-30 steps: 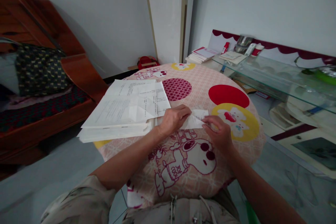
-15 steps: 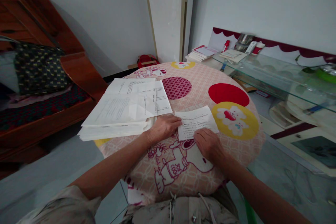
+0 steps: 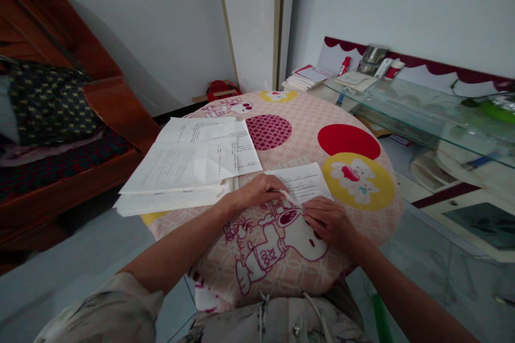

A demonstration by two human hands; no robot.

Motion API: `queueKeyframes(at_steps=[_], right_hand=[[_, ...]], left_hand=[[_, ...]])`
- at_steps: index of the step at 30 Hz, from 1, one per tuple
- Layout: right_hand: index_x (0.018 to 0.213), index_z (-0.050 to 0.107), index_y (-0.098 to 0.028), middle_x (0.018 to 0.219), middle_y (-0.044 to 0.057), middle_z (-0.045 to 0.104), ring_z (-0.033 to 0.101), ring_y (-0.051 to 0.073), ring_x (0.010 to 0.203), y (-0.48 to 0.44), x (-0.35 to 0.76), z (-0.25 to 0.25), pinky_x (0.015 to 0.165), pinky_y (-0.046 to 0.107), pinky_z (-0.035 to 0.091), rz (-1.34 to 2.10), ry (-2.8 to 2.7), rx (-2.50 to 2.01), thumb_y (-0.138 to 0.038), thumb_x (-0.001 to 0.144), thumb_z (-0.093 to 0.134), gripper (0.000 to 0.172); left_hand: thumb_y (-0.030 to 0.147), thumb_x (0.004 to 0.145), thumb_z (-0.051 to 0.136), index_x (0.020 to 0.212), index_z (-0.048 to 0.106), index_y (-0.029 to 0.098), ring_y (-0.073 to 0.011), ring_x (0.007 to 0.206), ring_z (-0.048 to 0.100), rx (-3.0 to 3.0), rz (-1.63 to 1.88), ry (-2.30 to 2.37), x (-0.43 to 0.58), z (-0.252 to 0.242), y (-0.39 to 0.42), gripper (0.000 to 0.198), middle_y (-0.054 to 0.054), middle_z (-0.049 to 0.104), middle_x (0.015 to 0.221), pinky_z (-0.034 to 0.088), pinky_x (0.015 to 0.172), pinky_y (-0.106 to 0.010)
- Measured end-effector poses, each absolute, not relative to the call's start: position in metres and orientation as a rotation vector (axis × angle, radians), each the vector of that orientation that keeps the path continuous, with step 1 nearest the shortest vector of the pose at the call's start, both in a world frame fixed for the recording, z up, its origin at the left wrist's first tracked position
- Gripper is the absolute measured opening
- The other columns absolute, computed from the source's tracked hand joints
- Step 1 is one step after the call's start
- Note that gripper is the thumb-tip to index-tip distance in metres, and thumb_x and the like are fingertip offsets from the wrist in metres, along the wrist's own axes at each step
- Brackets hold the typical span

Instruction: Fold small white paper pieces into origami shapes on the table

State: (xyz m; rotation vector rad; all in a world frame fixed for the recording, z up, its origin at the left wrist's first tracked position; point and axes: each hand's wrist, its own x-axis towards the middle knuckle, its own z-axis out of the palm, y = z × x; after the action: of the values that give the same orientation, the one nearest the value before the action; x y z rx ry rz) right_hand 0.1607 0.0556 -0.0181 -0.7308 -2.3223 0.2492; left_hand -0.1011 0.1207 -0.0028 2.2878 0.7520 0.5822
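Observation:
A small printed sheet of paper (image 3: 308, 178) lies on the patterned tablecloth (image 3: 306, 139) in front of me. Its near left corner is bent up and folded over. My left hand (image 3: 259, 191) grips that lifted corner between thumb and fingers. At the near edge, my right hand (image 3: 328, 220) pinches the paper with its fingers drawn together. To the left, a thick stack of printed papers (image 3: 173, 166) rests on the table, its upper sheets lying unevenly and one jutting out to the right.
Along the right runs a glass-topped cabinet (image 3: 442, 118) holding a red paper cup (image 3: 394, 69), metal containers (image 3: 374, 56) and a pile of booklets (image 3: 306, 77). A wooden sofa (image 3: 116, 107) stands at the left. A white floor-standing air conditioner (image 3: 251, 27) is behind the table.
The sheet's near left corner has been lifted and folded over by my left hand, which moved slightly right. My right hand shifted a little to the right along the near edge.

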Motion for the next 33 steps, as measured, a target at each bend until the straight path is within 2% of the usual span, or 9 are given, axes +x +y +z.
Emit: queueKeyframes(at_steps=[4,7,16,26,33], right_hand=[[0.095,0.073,-0.02,0.093,0.009,0.076,0.069,0.022,0.089,0.052,0.162,-0.018,0.082,0.04,0.059,0.259,-2.293,-0.724,-0.014,0.091,0.06,0.015],[0.095,0.074,-0.02,0.093,0.009,0.076,0.07,0.023,0.089,0.051,0.162,-0.019,0.082,0.041,0.059,0.228,-2.307,-0.72,-0.013,0.09,0.059,0.017],[0.092,0.073,-0.022,0.09,0.009,0.076,0.07,0.023,0.086,0.049,0.162,-0.018,0.084,0.042,0.059,0.26,-2.297,-0.747,-0.014,0.09,0.058,0.017],[0.093,0.074,-0.021,0.089,0.009,0.076,0.07,0.023,0.087,0.049,0.163,-0.018,0.083,0.041,0.059,0.278,-2.297,-0.751,-0.013,0.089,0.058,0.018],[0.09,0.074,-0.021,0.086,0.009,0.076,0.07,0.023,0.084,0.049,0.162,-0.014,0.08,0.04,0.059,0.291,-2.304,-0.75,-0.013,0.089,0.057,0.019]], left_hand=[[0.029,0.093,0.056,0.079,0.07,0.015,-0.0105,0.063,0.056,2.127,0.576,0.913,-0.092,0.007,0.122,0.024,0.001,0.064,0.068,0.042,0.061,-0.02],[0.03,0.09,0.058,0.067,0.063,0.014,-0.0086,0.055,0.045,2.066,0.627,1.052,-0.083,0.006,0.124,0.028,0.004,0.053,0.058,0.035,0.054,-0.02],[0.026,0.079,0.069,0.071,0.067,0.016,-0.0127,0.066,0.055,2.17,0.636,1.395,-0.068,-0.006,0.132,0.013,0.0,0.064,0.071,0.042,0.064,-0.025],[0.029,0.085,0.067,0.082,0.068,0.018,-0.0171,0.078,0.061,2.249,0.552,1.535,-0.059,-0.007,0.13,0.012,-0.003,0.069,0.085,0.046,0.072,-0.029],[0.031,0.087,0.065,0.085,0.066,0.018,-0.0188,0.084,0.063,2.294,0.558,1.558,-0.058,-0.014,0.13,0.013,-0.004,0.069,0.088,0.048,0.076,-0.03]])
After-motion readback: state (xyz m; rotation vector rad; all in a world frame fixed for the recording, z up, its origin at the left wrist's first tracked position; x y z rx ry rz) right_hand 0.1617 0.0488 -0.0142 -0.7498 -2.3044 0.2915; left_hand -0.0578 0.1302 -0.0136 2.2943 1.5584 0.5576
